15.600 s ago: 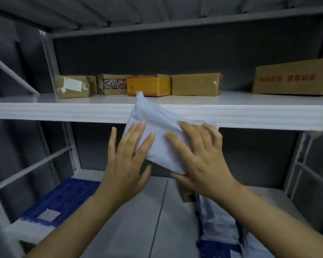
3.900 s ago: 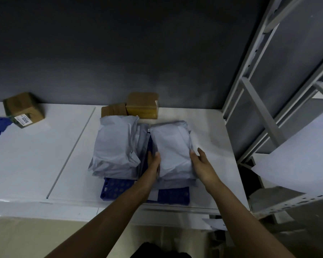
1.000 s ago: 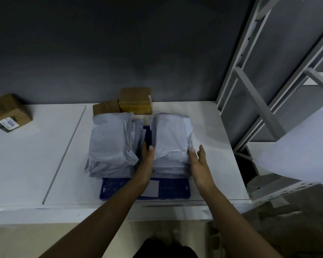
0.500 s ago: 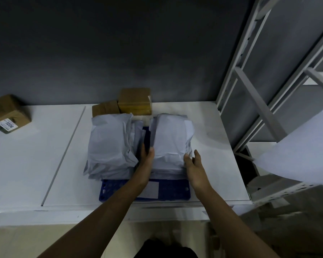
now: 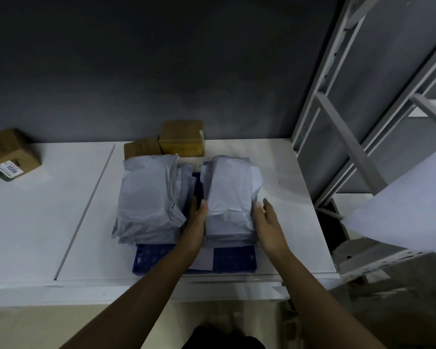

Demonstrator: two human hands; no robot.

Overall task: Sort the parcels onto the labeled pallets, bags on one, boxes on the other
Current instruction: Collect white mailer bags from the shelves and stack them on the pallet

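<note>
Two stacks of grey parcel bags lie on a blue pallet (image 5: 233, 260) on the low white shelf. The left stack (image 5: 149, 197) lies untouched. My left hand (image 5: 196, 217) presses flat against the left side of the right stack (image 5: 230, 197), fingers straight in the gap between the stacks. My right hand (image 5: 268, 222) lies along that stack's right side with fingers straight. A white label (image 5: 203, 258) shows on the pallet's front, partly behind my left forearm.
Two brown boxes (image 5: 181, 138) sit behind the bags against the dark wall. Another box with a 1006 label (image 5: 9, 153) lies at the far left. A grey rack frame (image 5: 350, 147) rises on the right, with a pale shelf corner (image 5: 408, 212) jutting in.
Since a second ago both hands have stayed at the sides of the right stack, shifting only slightly. Long before, I held a grey bag up by the upper shelf.
</note>
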